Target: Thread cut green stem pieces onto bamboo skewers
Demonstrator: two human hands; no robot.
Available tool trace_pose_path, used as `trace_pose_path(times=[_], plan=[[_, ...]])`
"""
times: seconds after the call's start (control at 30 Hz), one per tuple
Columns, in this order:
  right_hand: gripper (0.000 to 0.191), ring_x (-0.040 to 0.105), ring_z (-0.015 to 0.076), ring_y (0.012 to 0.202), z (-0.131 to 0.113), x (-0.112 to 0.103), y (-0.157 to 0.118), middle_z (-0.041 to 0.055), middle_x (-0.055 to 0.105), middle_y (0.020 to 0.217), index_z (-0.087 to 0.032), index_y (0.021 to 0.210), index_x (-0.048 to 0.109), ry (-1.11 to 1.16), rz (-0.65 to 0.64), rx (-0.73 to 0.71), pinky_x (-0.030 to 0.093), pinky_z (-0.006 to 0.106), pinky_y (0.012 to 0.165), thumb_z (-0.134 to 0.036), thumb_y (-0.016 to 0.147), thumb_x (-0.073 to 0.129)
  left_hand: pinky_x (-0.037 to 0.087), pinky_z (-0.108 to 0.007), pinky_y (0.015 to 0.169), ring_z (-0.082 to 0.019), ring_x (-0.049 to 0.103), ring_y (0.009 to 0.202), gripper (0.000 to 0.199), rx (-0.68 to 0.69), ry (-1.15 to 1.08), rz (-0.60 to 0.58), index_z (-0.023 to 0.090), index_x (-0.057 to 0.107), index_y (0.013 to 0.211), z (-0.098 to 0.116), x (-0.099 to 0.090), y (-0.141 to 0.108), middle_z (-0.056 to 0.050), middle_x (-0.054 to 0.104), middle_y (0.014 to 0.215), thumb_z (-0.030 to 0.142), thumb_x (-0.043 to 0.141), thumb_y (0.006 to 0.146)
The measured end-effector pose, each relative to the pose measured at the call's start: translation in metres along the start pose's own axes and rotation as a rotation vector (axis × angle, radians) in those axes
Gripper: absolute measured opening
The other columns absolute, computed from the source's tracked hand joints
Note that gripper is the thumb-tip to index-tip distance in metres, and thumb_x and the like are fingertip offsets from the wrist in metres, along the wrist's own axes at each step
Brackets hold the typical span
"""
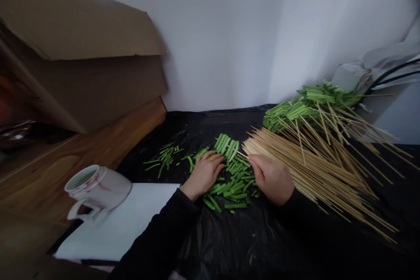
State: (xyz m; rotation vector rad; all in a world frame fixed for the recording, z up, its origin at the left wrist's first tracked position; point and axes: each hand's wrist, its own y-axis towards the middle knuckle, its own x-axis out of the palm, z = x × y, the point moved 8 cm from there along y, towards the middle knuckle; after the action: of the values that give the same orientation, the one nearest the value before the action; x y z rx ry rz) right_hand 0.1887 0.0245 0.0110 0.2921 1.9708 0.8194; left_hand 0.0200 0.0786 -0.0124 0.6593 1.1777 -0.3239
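Observation:
My right hand (273, 177) is closed, thumb and fingers pinching a thin wooden skewer (242, 155). Short green stalk pieces, which look like cut green beans (226, 145), sit side by side across that skewer, left of the hand. My left hand (205, 172) lies palm down at the lower left of the skewered row. Its fingers stretch over the loose cut green pieces (232, 190) heaped between both hands; whether the fingertips hold one is hidden. Right of my right hand spreads a large pile of bare wooden skewers (315, 166).
Filled green skewers (295, 111) are stacked at the back right. More green scraps (165, 156) lie on the black plastic sheet (226, 236). At left, a white mug (113, 188) stands by a white board (144, 203). A cardboard box (108, 83) rises behind, against the white wall (223, 39).

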Motion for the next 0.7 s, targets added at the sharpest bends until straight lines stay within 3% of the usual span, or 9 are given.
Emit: trace_pose_path(times=[0.23, 0.33, 0.5, 0.7], plan=[[0.026, 0.065, 0.0158, 0.084, 0.000, -0.001, -0.001, 0.0051, 0.070, 0.092, -0.019, 0.097, 0.066, -0.009, 0.009, 0.005, 0.043, 0.025, 0.072, -0.023, 0.095, 0.040, 0.042, -0.039, 0.092, -0.023, 0.057, 0.101, 0.021, -0.031, -0.096, 0.091, 0.021, 0.071, 0.100, -0.008, -0.008, 0.003, -0.007, 0.070, 0.098, 0.028, 0.054, 0.090], [0.027, 0.065, 0.0160, 0.082, -0.001, -0.001, 0.000, 0.0053, 0.070, 0.090, -0.019, 0.097, 0.066, -0.012, 0.008, -0.005, 0.043, 0.026, 0.070, -0.022, 0.095, 0.040, 0.039, -0.042, 0.096, -0.025, 0.053, 0.110, 0.024, -0.006, -0.090, 0.059, 0.025, 0.069, 0.107, -0.003, -0.006, 0.002, -0.006, 0.068, 0.109, 0.029, 0.055, 0.089], [0.027, 0.065, 0.0161, 0.081, -0.001, -0.001, 0.000, 0.0053, 0.069, 0.089, -0.020, 0.097, 0.066, -0.009, 0.004, -0.004, 0.043, 0.026, 0.069, -0.023, 0.095, 0.039, 0.032, -0.048, 0.101, -0.028, 0.047, 0.121, 0.023, 0.024, -0.051, -0.011, 0.027, 0.071, 0.104, -0.001, 0.003, 0.001, -0.005, 0.067, 0.119, 0.028, 0.054, 0.089], [0.027, 0.065, 0.0167, 0.086, 0.002, 0.002, -0.001, 0.0054, 0.070, 0.092, -0.019, 0.098, 0.066, 0.016, -0.005, 0.010, 0.043, 0.026, 0.074, -0.024, 0.096, 0.039, 0.043, -0.039, 0.090, -0.023, 0.061, 0.098, 0.016, -0.093, -0.193, 0.173, 0.022, 0.074, 0.085, -0.015, -0.012, 0.003, -0.006, 0.073, 0.099, 0.024, 0.057, 0.086]])
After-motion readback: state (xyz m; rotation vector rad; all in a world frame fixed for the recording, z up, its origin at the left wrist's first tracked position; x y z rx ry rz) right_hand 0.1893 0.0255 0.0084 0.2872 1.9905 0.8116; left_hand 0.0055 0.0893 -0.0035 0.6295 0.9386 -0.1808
